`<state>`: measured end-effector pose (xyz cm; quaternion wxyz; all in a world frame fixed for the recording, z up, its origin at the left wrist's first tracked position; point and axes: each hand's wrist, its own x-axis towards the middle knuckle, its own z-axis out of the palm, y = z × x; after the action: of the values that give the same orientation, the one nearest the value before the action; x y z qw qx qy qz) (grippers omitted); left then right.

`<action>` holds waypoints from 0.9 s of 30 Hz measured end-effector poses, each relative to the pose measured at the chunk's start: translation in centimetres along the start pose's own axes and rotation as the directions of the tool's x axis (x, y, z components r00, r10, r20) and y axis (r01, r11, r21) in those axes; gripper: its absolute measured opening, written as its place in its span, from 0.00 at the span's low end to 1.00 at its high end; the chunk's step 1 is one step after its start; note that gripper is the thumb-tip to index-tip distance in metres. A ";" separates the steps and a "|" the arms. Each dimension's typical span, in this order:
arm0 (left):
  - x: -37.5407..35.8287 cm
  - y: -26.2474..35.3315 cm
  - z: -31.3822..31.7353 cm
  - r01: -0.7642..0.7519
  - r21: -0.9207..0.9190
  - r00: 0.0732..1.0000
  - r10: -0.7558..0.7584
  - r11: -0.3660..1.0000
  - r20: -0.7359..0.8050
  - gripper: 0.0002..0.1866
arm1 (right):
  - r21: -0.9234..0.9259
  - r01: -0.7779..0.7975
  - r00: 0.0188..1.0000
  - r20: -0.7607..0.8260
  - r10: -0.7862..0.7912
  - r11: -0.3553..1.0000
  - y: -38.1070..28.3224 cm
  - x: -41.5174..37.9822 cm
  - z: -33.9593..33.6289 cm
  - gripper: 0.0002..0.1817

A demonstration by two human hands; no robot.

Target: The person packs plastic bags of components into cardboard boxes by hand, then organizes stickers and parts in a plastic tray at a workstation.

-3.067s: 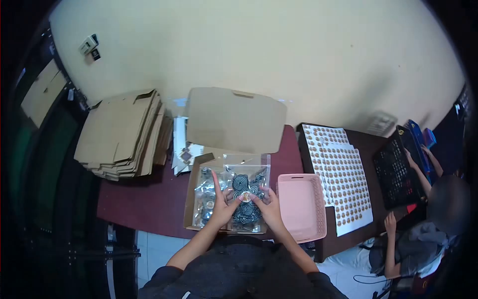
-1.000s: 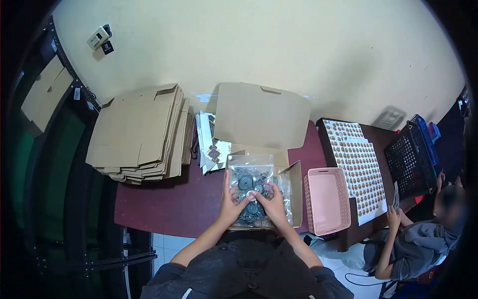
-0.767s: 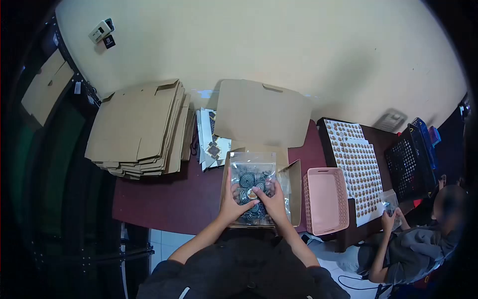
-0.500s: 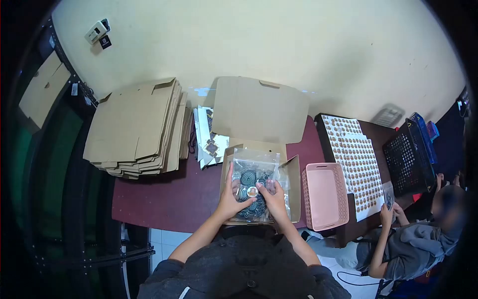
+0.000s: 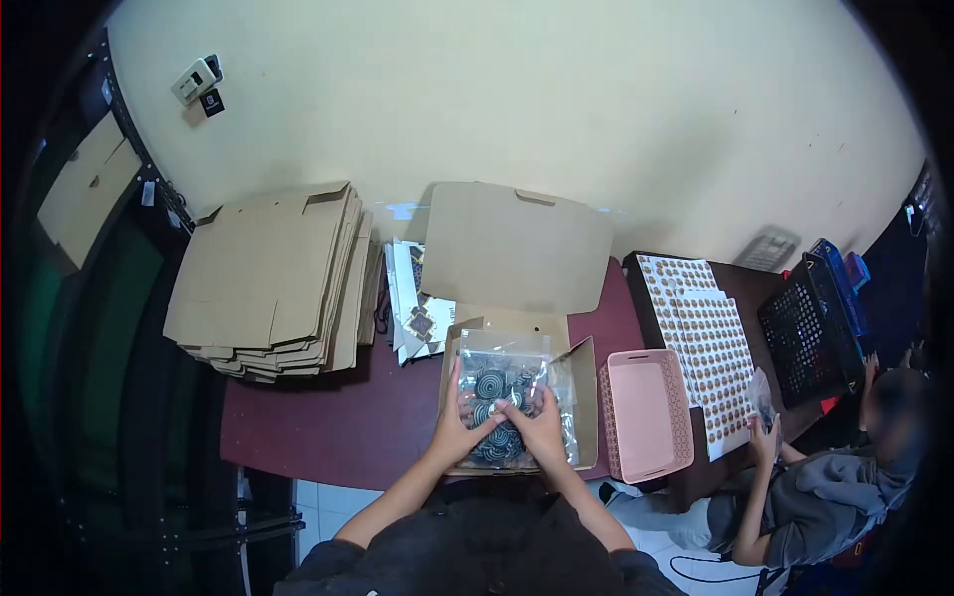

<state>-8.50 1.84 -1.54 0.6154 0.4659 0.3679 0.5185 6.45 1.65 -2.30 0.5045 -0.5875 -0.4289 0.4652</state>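
My left hand (image 5: pixel 459 425) grips the left side of a clear zip bag (image 5: pixel 504 343) filled with dark, spiral-shaped coils. On the right side of the same bag my right hand (image 5: pixel 538 429) is closed, its thumb lying across the front. Both thumbs meet near the middle, over a small round label that is mostly hidden. Beneath the bag stands an open cardboard box (image 5: pixel 586 402), its lid (image 5: pixel 522 243) raised toward the wall. Other clear plastic packaging (image 5: pixel 566 397) shows inside the box at the right.
A pink basket (image 5: pixel 646 417) stands right of the box, beside sheets of round stickers (image 5: pixel 711 348). Flattened cardboard boxes (image 5: pixel 263 278) are stacked at left, with printed cards (image 5: pixel 417 313) beside them. A co-worker (image 5: pixel 825 497) holds a small clear bag (image 5: pixel 762 397) near a black crate (image 5: pixel 810 333).
The whole view has shifted, so the table sits lower in it. My thumbs have moved together over the round label, which was plainly visible before. The co-worker's small bag has turned.
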 end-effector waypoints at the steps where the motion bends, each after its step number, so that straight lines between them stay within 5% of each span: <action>1: 0.3 -0.2 -0.1 -0.033 -0.018 0.999 0.033 0.999 -0.007 0.58 | -0.047 0.040 0.999 0.020 -0.039 0.998 0.1 0.0 0.0 0.40; 4: -0.1 0.8 0.0 -0.050 0.202 0.999 0.047 0.978 0.018 0.57 | 0.080 -0.039 0.999 0.006 0.038 0.996 -0.1 0.5 0.5 0.38; 9: 0.1 0.5 0.1 0.025 0.095 1.000 -0.025 0.995 -0.008 0.56 | 0.328 -0.261 0.965 0.071 0.252 0.908 -0.9 0.6 -0.3 0.32; 12: 0.6 0.5 0.2 -0.012 0.008 0.992 0.013 1.000 -0.123 0.50 | 0.191 -0.078 0.992 0.110 0.058 0.978 -0.3 0.2 0.0 0.34; 15: 0.8 0.1 -0.1 -0.016 0.077 0.992 0.026 0.997 -0.123 0.47 | 0.049 0.108 0.991 0.074 -0.112 0.993 -1.0 0.0 0.5 0.25; 22: 0.6 0.4 0.4 -0.038 -0.108 0.989 0.021 0.993 -0.150 0.45 | 0.168 -0.060 0.987 0.160 0.033 0.984 -2.2 -0.3 -0.4 0.26; 27: 0.3 1.5 1.1 -0.051 0.068 0.996 0.056 0.996 -0.075 0.50 | 0.059 0.099 0.984 0.142 -0.107 0.993 -0.2 -0.2 -0.9 0.30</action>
<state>-7.81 1.93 0.19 0.5711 0.4753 0.3955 0.5400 7.32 1.29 -2.02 0.5105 -0.5158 -0.4819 0.4911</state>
